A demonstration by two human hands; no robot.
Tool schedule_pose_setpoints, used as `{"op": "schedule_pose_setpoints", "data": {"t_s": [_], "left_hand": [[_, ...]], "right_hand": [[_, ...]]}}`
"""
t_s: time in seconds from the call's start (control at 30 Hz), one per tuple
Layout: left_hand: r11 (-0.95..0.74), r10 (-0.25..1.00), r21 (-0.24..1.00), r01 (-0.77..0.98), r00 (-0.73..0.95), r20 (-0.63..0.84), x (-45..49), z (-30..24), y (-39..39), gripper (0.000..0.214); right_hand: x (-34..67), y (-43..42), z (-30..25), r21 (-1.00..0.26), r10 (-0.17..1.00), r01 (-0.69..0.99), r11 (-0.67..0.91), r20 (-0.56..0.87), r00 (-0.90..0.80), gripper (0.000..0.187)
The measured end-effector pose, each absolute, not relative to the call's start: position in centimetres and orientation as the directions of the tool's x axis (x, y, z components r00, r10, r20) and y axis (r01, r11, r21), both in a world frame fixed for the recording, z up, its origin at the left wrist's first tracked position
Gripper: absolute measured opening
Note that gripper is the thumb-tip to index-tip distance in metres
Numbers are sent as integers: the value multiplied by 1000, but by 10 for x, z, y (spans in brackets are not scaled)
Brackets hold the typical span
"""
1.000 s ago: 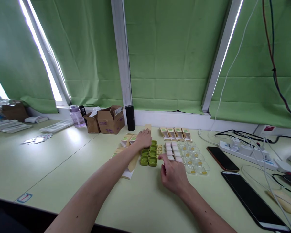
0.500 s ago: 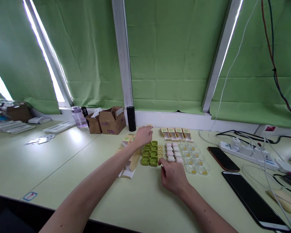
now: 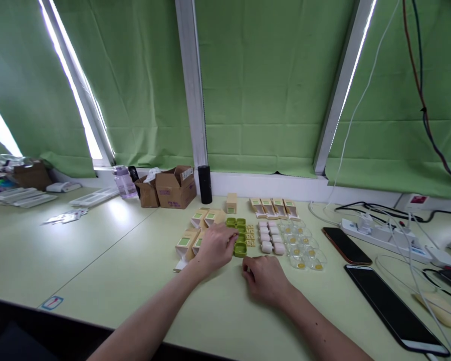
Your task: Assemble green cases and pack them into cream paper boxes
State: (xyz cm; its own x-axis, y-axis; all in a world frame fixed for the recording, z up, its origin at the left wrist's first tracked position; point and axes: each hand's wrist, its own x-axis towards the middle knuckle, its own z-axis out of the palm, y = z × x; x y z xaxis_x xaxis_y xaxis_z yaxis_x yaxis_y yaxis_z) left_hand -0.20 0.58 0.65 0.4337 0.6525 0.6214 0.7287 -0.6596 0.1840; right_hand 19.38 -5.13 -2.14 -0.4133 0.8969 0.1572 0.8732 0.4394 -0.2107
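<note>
My left hand [image 3: 215,246] lies over the left column of small green cases [image 3: 241,235], its fingers curled round one of them. My right hand [image 3: 266,279] rests on the table just in front of the cases. Its fingers are folded under and nothing shows in them. Right of the green cases run rows of tiny yellow pieces [image 3: 250,235], white cases [image 3: 270,238] and clear cases with yellow centres [image 3: 303,246]. Beige cartons with green labels [image 3: 197,226] lie to the left of my left hand. One carton [image 3: 231,202] stands upright behind the green cases.
A row of beige cartons [image 3: 272,207] lies at the back. Two phones [image 3: 346,245] [image 3: 393,308], a power strip [image 3: 383,234] and cables fill the right side. Brown boxes [image 3: 175,186], a black cylinder [image 3: 205,184] and a bottle [image 3: 123,181] stand by the window.
My left hand has drawn back from the far upright carton to the green cases and curled its fingers. My right hand has slid back from the white cases and folded its fingers.
</note>
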Motion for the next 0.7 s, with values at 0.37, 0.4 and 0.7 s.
{"op": "schedule_pose_setpoints", "data": {"t_s": [0.37, 0.4, 0.7], "left_hand": [[-641, 734, 61, 765, 587, 342, -2, -14, 2, 13], [-636, 738, 53, 770, 587, 332, -1, -15, 2, 13], [-646, 716, 19, 763, 598, 359, 2, -23, 2, 19]], "right_hand": [[195, -51, -22, -243, 914, 889, 389, 221, -339, 8], [195, -51, -23, -250, 917, 892, 378, 231, -324, 9], [199, -44, -24, -339, 929, 890, 305, 310, -200, 29]]}}
